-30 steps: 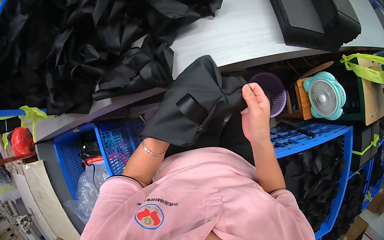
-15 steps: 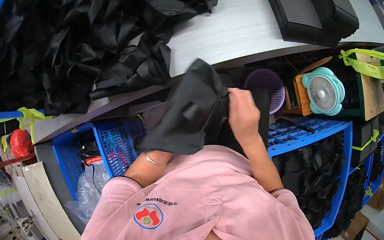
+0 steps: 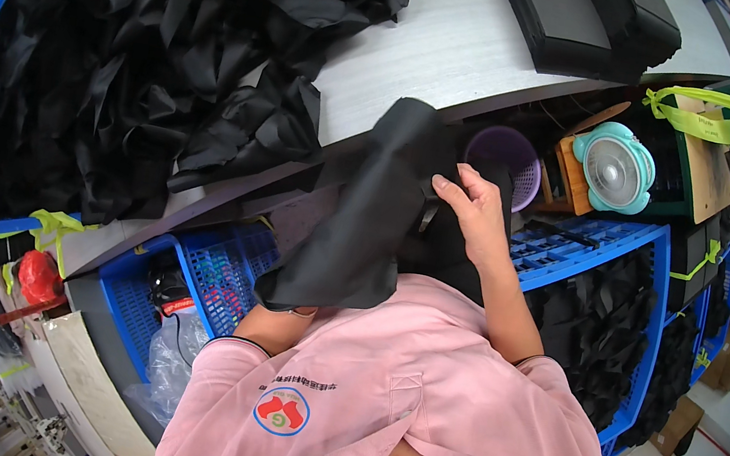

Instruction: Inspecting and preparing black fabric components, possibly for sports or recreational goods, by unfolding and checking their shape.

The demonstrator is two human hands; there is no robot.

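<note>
One limp piece of matte black cloth (image 3: pixel 362 218), long and folded along its length: located in front of the torso, below the near edge of the pale grey table (image 3: pixel 432 43), upper end bent over toward the right. One bare left forearm (image 3: pixel 272 332): runs up to the cloth's lower edge; the left hand is covered by the cloth, so its fingers cannot be told as apart or together. One bare right hand (image 3: pixel 479 213): at the cloth's right side, thumb and forefinger tips slightly apart near its edge; whether the remaining fingers pinch any of it cannot be told. Condition: judged as mid-handling, the piece up on the left arm and not yet laid down. One large crumpled heap of black cloth pieces (image 3: pixel 151 70), in a blue plastic crate (image 3: pixel 6 230) at left, some spilling onto the table. Flat black stacked sheets (image 3: pixel 565 21), on the table's far right part. One blue plastic lattice crate (image 3: pixel 640 358), right of the body, holding further black cloth; which lots are done and which are left cannot be told. Also one purple perforated basket (image 3: pixel 530 183) and one turquoise round fan (image 3: pixel 611 169), both beyond the right hand.
</note>
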